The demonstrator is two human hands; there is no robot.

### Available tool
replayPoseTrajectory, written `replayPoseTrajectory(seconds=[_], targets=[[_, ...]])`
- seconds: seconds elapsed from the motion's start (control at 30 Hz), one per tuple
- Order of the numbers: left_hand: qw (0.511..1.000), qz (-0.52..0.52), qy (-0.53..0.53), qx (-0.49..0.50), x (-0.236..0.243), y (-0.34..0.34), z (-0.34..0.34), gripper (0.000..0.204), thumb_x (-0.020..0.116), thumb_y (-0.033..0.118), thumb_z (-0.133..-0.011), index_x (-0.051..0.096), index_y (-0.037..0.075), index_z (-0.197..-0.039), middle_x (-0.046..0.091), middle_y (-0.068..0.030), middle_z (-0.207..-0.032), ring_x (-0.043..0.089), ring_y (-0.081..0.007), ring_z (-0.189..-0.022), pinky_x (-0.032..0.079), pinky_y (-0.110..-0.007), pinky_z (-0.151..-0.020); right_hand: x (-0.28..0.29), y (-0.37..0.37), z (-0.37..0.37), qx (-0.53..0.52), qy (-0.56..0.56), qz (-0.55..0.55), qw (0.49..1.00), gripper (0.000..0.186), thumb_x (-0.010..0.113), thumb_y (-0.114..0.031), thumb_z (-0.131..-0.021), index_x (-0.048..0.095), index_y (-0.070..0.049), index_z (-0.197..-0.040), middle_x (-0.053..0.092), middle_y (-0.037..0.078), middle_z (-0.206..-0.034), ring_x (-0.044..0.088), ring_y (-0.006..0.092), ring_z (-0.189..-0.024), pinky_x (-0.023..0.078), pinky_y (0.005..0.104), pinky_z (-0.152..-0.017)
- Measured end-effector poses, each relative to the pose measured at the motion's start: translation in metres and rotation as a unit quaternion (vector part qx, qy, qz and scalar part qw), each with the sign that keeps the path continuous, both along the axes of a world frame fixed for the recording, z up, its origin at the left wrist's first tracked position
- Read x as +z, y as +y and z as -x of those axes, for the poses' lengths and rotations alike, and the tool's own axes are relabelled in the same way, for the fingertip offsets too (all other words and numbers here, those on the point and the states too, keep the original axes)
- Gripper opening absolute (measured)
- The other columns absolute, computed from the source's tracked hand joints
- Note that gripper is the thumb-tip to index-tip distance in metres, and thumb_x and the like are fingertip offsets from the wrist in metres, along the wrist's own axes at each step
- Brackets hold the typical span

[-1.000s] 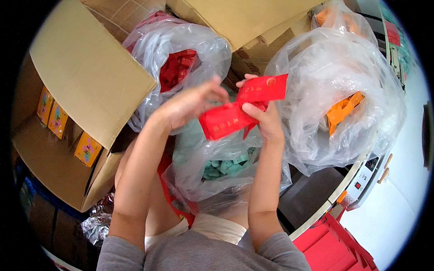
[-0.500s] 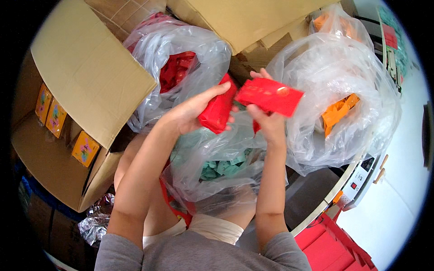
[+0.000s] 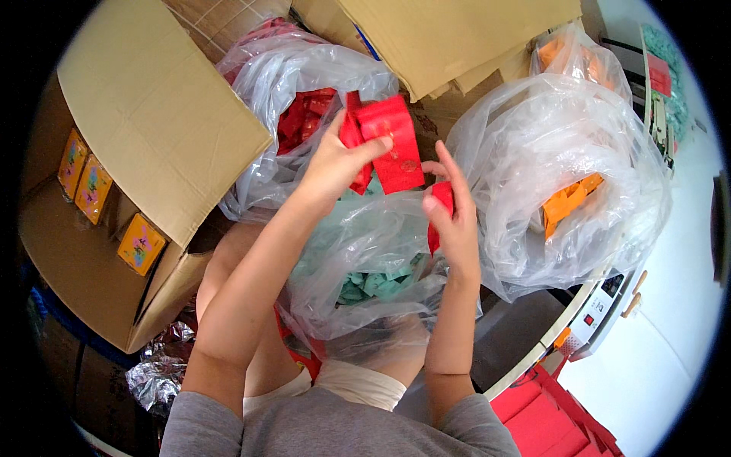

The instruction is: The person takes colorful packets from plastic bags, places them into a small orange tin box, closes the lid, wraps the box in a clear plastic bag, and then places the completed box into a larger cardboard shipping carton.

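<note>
My left hand (image 3: 339, 164) grips red flat packets (image 3: 396, 160), its thumb across the front one. My right hand (image 3: 457, 228), a little lower and to the right, holds another red packet (image 3: 442, 196) low in the palm, index finger raised. Behind them lies a clear bag (image 3: 358, 65) with red packets (image 3: 301, 122) inside. Beneath my hands a second clear bag (image 3: 320, 259) holds pale green packets (image 3: 369, 288). To the right a large clear bag (image 3: 502, 145) has orange packets (image 3: 567, 206) showing in its opening.
An open cardboard box (image 3: 152, 114) at left holds orange boxes (image 3: 141, 242). Cardboard flaps (image 3: 442, 38) stand behind. At right are a machine with a control panel (image 3: 590, 320), a white surface (image 3: 662, 335) and red folded items (image 3: 544, 419). Crumpled foil (image 3: 156, 377) lies lower left.
My left hand has moved up with red packets, now including the one that was atop my right hand. My right hand has lowered slightly, keeping a smaller red packet.
</note>
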State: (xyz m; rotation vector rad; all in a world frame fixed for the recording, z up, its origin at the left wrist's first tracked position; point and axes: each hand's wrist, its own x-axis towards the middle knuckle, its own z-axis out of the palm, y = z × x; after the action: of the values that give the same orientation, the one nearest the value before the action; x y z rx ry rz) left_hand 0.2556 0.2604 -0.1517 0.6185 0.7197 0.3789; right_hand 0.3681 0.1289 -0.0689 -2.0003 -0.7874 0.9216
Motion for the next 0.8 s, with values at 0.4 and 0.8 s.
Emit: replayPoseTrajectory(seconds=[0.4, 0.8], targets=[[0.993, -0.011, -0.033, -0.113, 0.007, -0.007, 0.001, 0.066, 0.074, 0.035, -0.08, 0.042, 0.003, -0.128, 0.055, -0.0068, -0.113, 0.054, -0.0145, -0.103, 0.044, -0.03, -0.088, -0.042, 0.024, 0.016, -0.145, 0.211, -0.003, 0.967, 0.038, 0.055, -0.023, -0.095, 0.054, 0.001, -0.125, 0.056, 0.007, -0.121, 0.053, 0.0139, -0.108, 0.04, 0.0288, -0.095], [0.993, 0.047, 0.07, -0.082, 0.005, 0.004, -0.001, 0.092, 0.071, 0.047, -0.08, 0.014, 0.004, -0.139, 0.052, -0.0115, -0.11, 0.06, -0.0163, -0.084, 0.051, -0.032, -0.072, -0.031, 0.034, -0.005, -0.227, 0.381, -0.142, 0.885, 0.045, 0.051, -0.022, -0.09, 0.043, -0.001, -0.13, 0.055, 0.017, -0.119, 0.059, 0.0253, -0.098, 0.05, 0.0366, -0.084]])
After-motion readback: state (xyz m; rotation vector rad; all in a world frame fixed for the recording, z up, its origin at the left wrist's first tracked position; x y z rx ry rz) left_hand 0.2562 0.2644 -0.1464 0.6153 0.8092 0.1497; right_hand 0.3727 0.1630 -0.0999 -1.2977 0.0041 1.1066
